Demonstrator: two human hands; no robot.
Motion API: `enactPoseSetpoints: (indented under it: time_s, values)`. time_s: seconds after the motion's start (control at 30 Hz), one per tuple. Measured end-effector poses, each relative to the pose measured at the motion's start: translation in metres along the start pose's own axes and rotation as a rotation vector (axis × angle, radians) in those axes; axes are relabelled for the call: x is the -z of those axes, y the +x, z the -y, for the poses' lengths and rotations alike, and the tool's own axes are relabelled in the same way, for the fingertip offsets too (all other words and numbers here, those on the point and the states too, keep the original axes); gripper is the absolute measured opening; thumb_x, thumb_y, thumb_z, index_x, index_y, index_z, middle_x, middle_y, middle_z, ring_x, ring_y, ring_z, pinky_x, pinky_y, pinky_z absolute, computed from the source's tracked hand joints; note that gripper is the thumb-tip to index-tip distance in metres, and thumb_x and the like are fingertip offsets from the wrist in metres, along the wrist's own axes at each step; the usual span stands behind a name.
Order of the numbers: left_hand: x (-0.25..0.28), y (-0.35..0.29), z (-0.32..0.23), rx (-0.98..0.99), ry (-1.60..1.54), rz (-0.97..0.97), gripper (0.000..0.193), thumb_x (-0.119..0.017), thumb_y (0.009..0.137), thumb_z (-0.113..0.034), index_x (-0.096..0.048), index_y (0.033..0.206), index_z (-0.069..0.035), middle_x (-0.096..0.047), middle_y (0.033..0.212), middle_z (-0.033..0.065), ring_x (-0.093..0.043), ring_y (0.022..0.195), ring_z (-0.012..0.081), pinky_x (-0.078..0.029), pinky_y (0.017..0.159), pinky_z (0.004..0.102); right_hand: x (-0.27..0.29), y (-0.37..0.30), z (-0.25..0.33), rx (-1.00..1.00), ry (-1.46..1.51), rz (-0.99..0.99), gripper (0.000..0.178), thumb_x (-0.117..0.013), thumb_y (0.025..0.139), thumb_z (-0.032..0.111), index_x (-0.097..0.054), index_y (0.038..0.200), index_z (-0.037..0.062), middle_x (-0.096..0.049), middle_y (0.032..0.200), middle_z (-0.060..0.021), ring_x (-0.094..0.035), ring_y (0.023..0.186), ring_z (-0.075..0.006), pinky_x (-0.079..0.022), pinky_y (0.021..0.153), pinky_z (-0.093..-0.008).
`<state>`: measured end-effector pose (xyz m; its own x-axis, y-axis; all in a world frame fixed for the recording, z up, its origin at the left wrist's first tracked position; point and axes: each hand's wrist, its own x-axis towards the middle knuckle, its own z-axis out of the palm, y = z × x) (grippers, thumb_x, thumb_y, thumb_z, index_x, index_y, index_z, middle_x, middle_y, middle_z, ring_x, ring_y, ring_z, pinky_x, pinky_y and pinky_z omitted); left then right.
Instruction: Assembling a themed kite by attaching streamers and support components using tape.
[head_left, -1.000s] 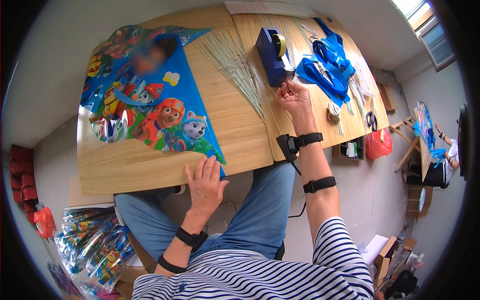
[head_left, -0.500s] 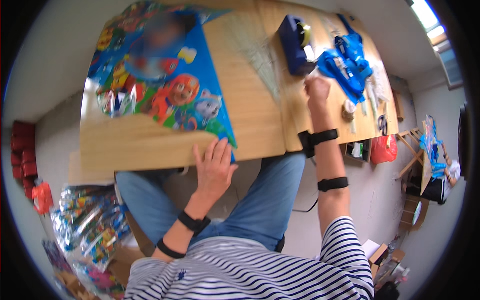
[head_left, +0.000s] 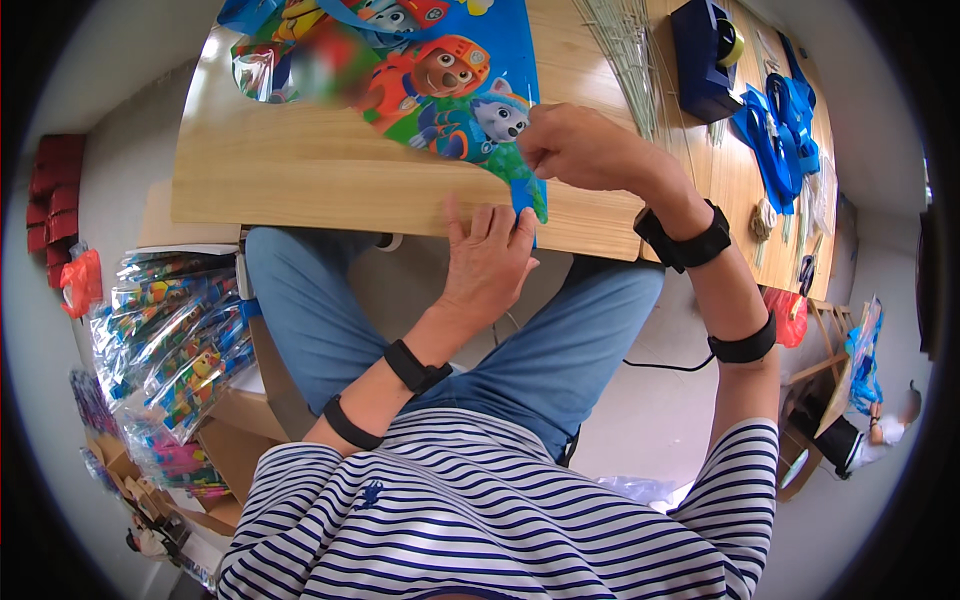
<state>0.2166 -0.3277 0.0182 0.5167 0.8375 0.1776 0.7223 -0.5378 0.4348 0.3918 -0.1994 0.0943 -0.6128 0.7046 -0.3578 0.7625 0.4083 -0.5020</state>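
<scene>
A thin plastic sheet (head_left: pixel 440 80) printed with cartoon dogs on blue and green lies across the table's left half, its pointed tip reaching the front edge. Resting at that tip is my left hand (head_left: pixel 490 255), fingers stretched out over the table edge. My right hand (head_left: pixel 585 150) is over the sheet's right border, just above the tip, with its fingers pinched together. Whatever is between those fingertips is hidden or too small to make out. To the right of this hand stands a dark blue tape dispenser (head_left: pixel 697 65) with a yellowish roll.
Thin pale rods (head_left: pixel 625 60) lie between sheet and dispenser. Blue straps (head_left: pixel 785 130), a small string bundle (head_left: pixel 763 220) and scissors (head_left: pixel 806 272) are at the right. Plastic-wrapped printed packs (head_left: pixel 175 340) are piled on the left. Another person (head_left: pixel 880 430) is at far right.
My right hand has moved left from beside the tape dispenser to the sheet's right border. My left hand stays at the sheet's tip. The whole view has shifted, with the table higher in the picture.
</scene>
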Motion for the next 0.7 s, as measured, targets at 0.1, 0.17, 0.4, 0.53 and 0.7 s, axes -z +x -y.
enactPoseSetpoints:
  time_s: [0.1, 0.17, 0.4, 0.53, 0.7]
  values:
    - [-0.002, 0.0, 0.0, 0.004, -0.002, -0.003, 0.061, -0.081, 0.07, -0.025, -0.057, 0.123, -0.005, -0.045, 0.109, 0.0093, -0.046, 0.107, 0.0296, -0.018, 0.11, 0.0653, -0.008, 0.016, 0.005, 0.011, -0.099, 0.094, 0.006, -0.061, 0.073, 0.007, -0.065, 0.075, 0.0021, -0.06, 0.086, -0.0152, -0.058, 0.087, -0.0333, -0.046, 0.074, -0.0421]
    - [-0.004, 0.0, 0.001, 0.006, -0.005, -0.007, 0.062, -0.08, 0.07, -0.025, -0.057, 0.124, -0.005, -0.045, 0.108, 0.0093, -0.045, 0.107, 0.0295, -0.018, 0.11, 0.0655, -0.013, 0.025, 0.004, 0.043, -0.125, 0.107, 0.006, -0.061, 0.073, 0.007, -0.064, 0.074, 0.002, -0.061, 0.083, -0.0147, -0.058, 0.085, -0.0334, -0.047, 0.073, -0.0423]
    - [-0.004, -0.001, 0.002, 0.004, -0.022, -0.041, 0.064, -0.081, 0.069, -0.025, -0.056, 0.124, -0.006, -0.045, 0.11, 0.01, -0.045, 0.108, 0.0306, -0.018, 0.111, 0.067, -0.015, 0.035, 0.008, 0.113, -0.175, 0.078, 0.005, -0.06, 0.065, 0.004, -0.064, 0.067, 0.0007, -0.062, 0.071, -0.0159, -0.061, 0.071, -0.0361, -0.046, 0.06, -0.0439]
    - [-0.004, 0.001, 0.003, 0.003, -0.039, -0.035, 0.064, -0.082, 0.068, -0.024, -0.055, 0.123, -0.006, -0.044, 0.111, 0.01, -0.045, 0.108, 0.0309, -0.019, 0.111, 0.0672, -0.015, 0.039, 0.01, 0.128, -0.212, 0.1, 0.006, -0.06, 0.063, 0.004, -0.063, 0.066, 0.0002, -0.062, 0.071, -0.0169, -0.061, 0.07, -0.0365, -0.046, 0.059, -0.0436]
    - [-0.003, 0.002, 0.003, 0.001, -0.044, -0.029, 0.064, -0.082, 0.067, -0.023, -0.054, 0.123, -0.005, -0.043, 0.116, 0.0096, -0.044, 0.111, 0.0307, -0.019, 0.11, 0.0677, -0.017, 0.043, 0.007, 0.097, -0.229, 0.12, 0.006, -0.06, 0.062, 0.004, -0.063, 0.065, -0.0003, -0.062, 0.07, -0.0169, -0.061, 0.07, -0.0364, -0.046, 0.058, -0.0435]
